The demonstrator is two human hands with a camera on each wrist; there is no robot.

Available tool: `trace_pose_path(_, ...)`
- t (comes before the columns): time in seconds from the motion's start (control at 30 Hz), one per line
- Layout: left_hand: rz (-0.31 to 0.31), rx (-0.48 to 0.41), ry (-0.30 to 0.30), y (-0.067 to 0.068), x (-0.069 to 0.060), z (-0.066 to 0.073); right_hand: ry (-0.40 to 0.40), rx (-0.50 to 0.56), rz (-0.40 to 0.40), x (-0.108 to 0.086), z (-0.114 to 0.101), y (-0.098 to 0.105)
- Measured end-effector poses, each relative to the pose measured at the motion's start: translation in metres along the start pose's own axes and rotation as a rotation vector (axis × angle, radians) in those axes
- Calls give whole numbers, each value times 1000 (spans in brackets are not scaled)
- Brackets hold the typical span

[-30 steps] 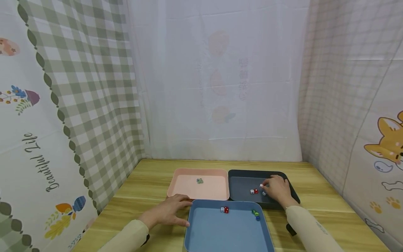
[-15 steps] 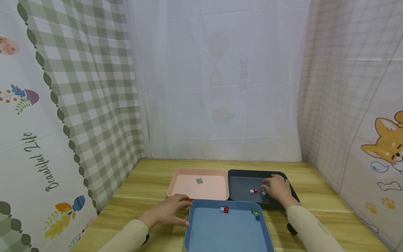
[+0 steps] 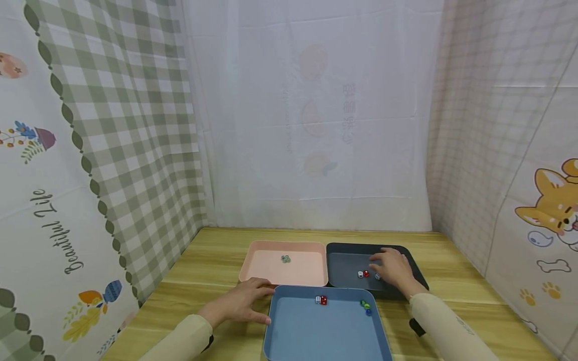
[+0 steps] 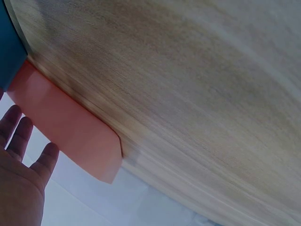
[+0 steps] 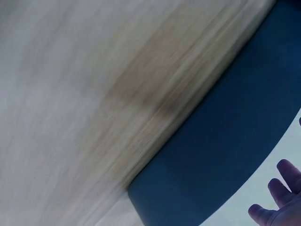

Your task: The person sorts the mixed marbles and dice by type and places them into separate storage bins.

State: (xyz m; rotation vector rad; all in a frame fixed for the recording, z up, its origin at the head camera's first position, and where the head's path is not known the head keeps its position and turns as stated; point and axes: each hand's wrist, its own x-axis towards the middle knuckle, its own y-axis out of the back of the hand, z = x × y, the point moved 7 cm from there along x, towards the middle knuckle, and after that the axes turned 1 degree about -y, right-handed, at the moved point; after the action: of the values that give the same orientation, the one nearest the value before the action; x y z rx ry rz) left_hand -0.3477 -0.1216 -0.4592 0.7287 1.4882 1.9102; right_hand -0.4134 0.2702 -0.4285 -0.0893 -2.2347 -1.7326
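Note:
My right hand point(image 3: 394, 268) is over the right part of the black tray point(image 3: 343, 255). Its index finger and thumb are apart, with nothing visible between them. Close to its fingers lie a white die point(image 3: 360, 274), a red die point(image 3: 366, 273) and another white die point(image 3: 378, 276), partly beside the thumb. The underside of the palm is hidden. My left hand point(image 3: 241, 303) has its fingers spread, at the left rim of the blue tray point(image 3: 316, 331). In that tray are a white die point(image 3: 318, 300) and a red die point(image 3: 323, 300) side by side.
Small green pieces point(image 3: 365, 304) and a blue piece point(image 3: 368, 312) lie near the blue tray's right wall. A pink tray point(image 3: 266, 260) at the back left holds a small cluster of pale greenish pieces point(image 3: 286, 258). All trays stand on a wooden table point(image 3: 217, 250) before cloth curtains.
A white die showed at my right fingertips one second ago; now it is out of sight. The right fingers have parted and shifted slightly left. My left hand has stayed put.

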Motion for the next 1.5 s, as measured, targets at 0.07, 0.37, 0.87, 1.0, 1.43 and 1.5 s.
trace_pose_path(0.07, 1, -3, 3, -1, 0, -1, 11, 21, -4, 0, -3, -1)
trace_pose_path(0.37, 4, -6, 2, -1, 1, -2, 104, 100, 3, -4, -27, -1)
trace_pose_path(0.87, 11, -13, -6, 2, 0, 0, 218, 145, -16, -17, -66, -5)
trace_pose_path(1.0, -1, -17, 12, 1, 0, -1, 231, 164, -19, -20, -75, -5)
trace_pose_path(1.43, -4, -11, 15, 1, -1, 0, 305, 239, -78, -37, -112, -13)
trace_pose_path(1.5, -3, -8, 14, 1, -1, 0, 316, 240, -92, -40, -115, -16)
